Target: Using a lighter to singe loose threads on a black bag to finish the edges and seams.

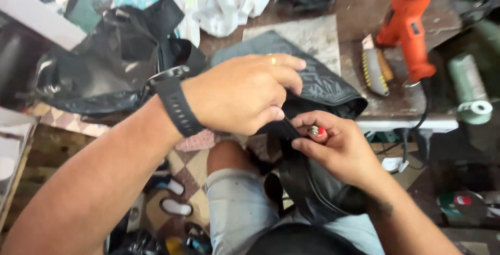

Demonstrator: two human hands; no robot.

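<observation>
Your left hand [245, 92] pinches the black strap [291, 151] over your lap while your right hand [333, 148] grips a red lighter [315, 130] beside it; flame so close could scorch your fingers.

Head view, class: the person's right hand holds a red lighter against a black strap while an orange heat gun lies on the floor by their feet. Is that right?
Not quite. The head view shows the orange heat gun lying on the workbench, not on the floor. The rest stands: the right hand holds the red lighter against the black strap.
</observation>
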